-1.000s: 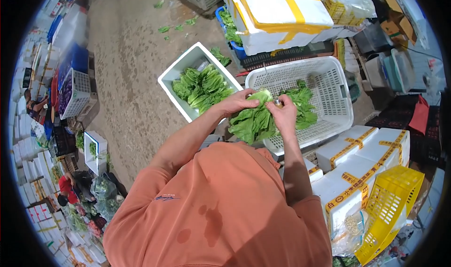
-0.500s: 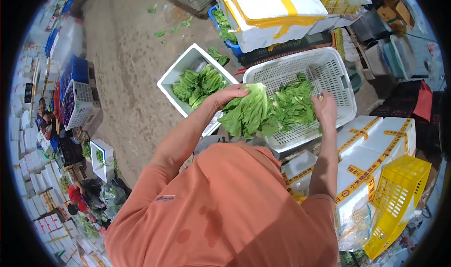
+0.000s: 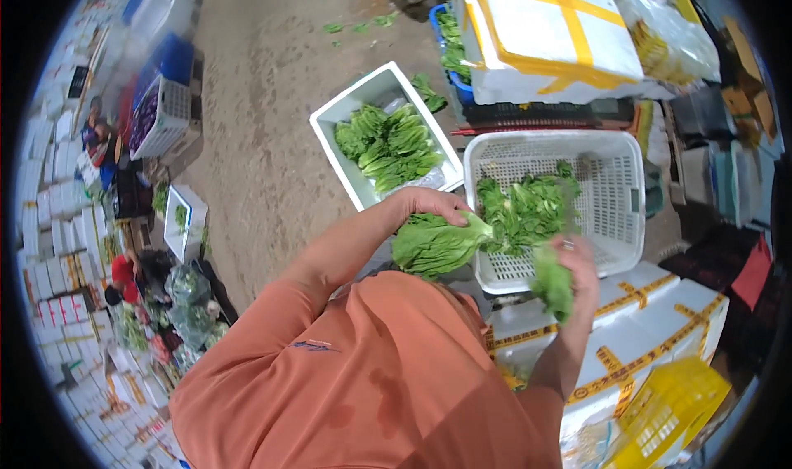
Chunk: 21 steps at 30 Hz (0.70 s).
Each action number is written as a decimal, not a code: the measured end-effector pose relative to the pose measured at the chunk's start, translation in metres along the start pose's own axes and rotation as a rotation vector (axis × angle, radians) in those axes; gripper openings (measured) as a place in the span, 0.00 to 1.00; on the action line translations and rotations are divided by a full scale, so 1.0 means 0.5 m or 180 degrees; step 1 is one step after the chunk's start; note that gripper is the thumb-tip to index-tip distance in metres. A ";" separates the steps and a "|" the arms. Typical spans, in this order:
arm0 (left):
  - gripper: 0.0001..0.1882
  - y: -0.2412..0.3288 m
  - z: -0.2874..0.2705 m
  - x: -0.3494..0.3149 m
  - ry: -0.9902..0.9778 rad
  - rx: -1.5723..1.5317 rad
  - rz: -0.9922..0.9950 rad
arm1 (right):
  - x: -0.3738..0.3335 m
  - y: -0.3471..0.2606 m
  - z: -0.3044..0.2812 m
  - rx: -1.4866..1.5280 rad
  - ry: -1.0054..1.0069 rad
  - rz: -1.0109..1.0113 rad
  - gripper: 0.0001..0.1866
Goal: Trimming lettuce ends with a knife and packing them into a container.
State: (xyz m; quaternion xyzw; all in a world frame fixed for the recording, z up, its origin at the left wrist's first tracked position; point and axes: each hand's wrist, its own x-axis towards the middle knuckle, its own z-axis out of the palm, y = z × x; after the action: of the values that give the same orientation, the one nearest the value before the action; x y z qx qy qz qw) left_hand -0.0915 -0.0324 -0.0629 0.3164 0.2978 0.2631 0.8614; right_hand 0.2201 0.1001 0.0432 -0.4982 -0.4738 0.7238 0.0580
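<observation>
My left hand [image 3: 439, 205] is closed round the base of a green lettuce head [image 3: 437, 246], its leaves hanging toward my shirt and its cut pale end facing right. My right hand [image 3: 579, 263], blurred by motion, is closed on a knife, whose thin blade [image 3: 572, 207] shows as a faint grey smear above the fist. A loose lettuce leaf [image 3: 554, 287] hangs at this hand's left side. Beyond both hands stands a white slotted plastic basket [image 3: 615, 180] with trimmed leaves [image 3: 524, 209] in it. Several lettuce heads [image 3: 392, 147] lie in a white foam box [image 3: 342, 176] at the left.
Taped foam boxes [image 3: 635, 320] stand close at my right, with a yellow crate [image 3: 672, 407] beside them. Another large foam box [image 3: 553, 23] rises behind the basket. Leaf scraps [image 3: 360, 28] dot the concrete floor [image 3: 256, 122]. At far left, a person in red [image 3: 124, 275] sits among produce.
My right hand has come out of the basket toward me, with a leaf now beside it. The lettuce in my left hand has turned, its base now pointing right. The view has shifted.
</observation>
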 end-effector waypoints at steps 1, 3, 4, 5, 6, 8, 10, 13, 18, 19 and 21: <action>0.35 -0.015 -0.004 -0.019 0.0193 -0.0418 -0.0058 | -0.006 0.017 -0.037 0.0419 0.0658 -0.0162 0.14; 0.33 -0.045 -0.023 -0.045 0.0697 -0.0889 -0.0109 | 0.048 0.097 -0.206 -0.1303 0.1531 -0.0522 0.16; 0.32 -0.053 -0.023 -0.062 0.0956 -0.1226 -0.0045 | 0.058 0.106 -0.223 -0.2264 0.2095 -0.0410 0.17; 0.30 -0.062 -0.021 -0.083 0.1248 -0.1565 0.0031 | 0.062 0.111 -0.202 -0.2770 0.2798 -0.0080 0.18; 0.28 -0.070 -0.027 -0.095 0.1600 -0.1640 0.0229 | 0.067 0.105 -0.183 -0.3266 0.3540 0.0234 0.19; 0.28 -0.131 -0.064 -0.112 0.2426 -0.1614 0.0237 | 0.108 0.139 -0.139 -0.2286 0.3245 -0.0201 0.17; 0.28 -0.148 -0.083 -0.119 0.2769 -0.1856 0.0179 | 0.148 0.230 -0.092 -0.3464 0.2460 -0.0864 0.12; 0.28 -0.214 -0.134 -0.181 0.3067 -0.2199 0.0120 | 0.240 0.261 0.235 -0.1233 0.1610 -0.0935 0.09; 0.34 -0.313 -0.298 -0.225 0.3531 -0.0723 -0.0327 | 0.333 0.319 0.577 -0.0649 0.0847 0.0256 0.07; 0.35 -0.350 -0.356 -0.248 0.3553 -0.0713 -0.0366 | 0.348 0.334 0.631 -0.0732 0.0749 0.0264 0.07; 0.36 -0.374 -0.452 -0.245 0.3586 -0.0445 -0.0405 | 0.363 0.398 0.692 -0.0435 0.0921 0.0413 0.05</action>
State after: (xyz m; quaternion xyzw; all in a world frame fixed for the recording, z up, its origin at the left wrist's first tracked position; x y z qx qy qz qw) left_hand -0.2796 -0.1469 -0.2923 0.0511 0.7114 0.3579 0.6026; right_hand -0.0613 -0.1244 -0.2067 -0.6296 -0.4753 0.6129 0.0447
